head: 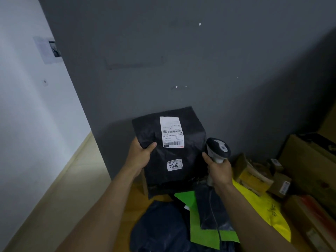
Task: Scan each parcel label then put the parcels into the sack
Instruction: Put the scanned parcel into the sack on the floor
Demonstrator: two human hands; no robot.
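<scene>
Your left hand [141, 155] shows only its thumb on the parcel [192, 160]; its fingers are behind it. The print on the label [171, 131] is too small to read. Your right hand [219, 171] covers the grip of the scanner [218, 148], whose window faces away from you. The cord [215, 220] runs out at the bottom edge. The boxes [312, 160] at right are cut by the frame, as is the dark bag [160, 228] below.

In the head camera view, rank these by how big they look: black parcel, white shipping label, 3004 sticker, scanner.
1. black parcel
2. white shipping label and scanner: about alike, and the scanner is partly hidden, so I won't rank them
3. 3004 sticker
</scene>
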